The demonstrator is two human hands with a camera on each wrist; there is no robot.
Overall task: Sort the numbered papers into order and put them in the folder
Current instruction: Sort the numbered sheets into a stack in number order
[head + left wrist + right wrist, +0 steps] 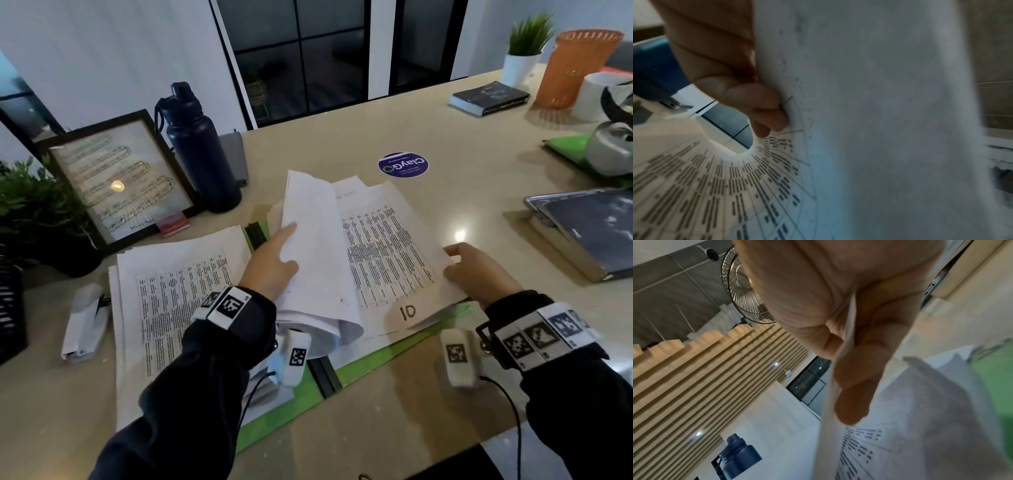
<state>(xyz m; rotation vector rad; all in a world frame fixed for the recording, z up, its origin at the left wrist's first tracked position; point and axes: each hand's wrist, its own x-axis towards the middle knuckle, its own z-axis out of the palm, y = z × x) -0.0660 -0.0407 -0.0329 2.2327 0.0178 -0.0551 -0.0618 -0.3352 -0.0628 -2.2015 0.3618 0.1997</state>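
Dark sleeves with white coded wristbands fill the near edge of the head view, both reaching over an open green plastic folder (373, 368) lying flat on the pale stone-look bench (479, 164). On its right leaf sits a stack of white printed table sheets (387, 246), the exposed one hand-marked "10" at its near edge. The left hand (274, 263) pinches several sheets between thumb and fingers and stands them curled upright, presumably to bare the number beneath and check the order. The right hand (479, 270), palm down, grips the stack's right edge; in the right wrist view the thumb and fingers (855, 394) close on paper from either side, likely steadying the pile while leaves are turned. A second heap of similar printed sheets (178, 301) lies spread over the folder's left leaf, possibly awaiting sorting. Both forearms angle inward, wrists raised off the bench.
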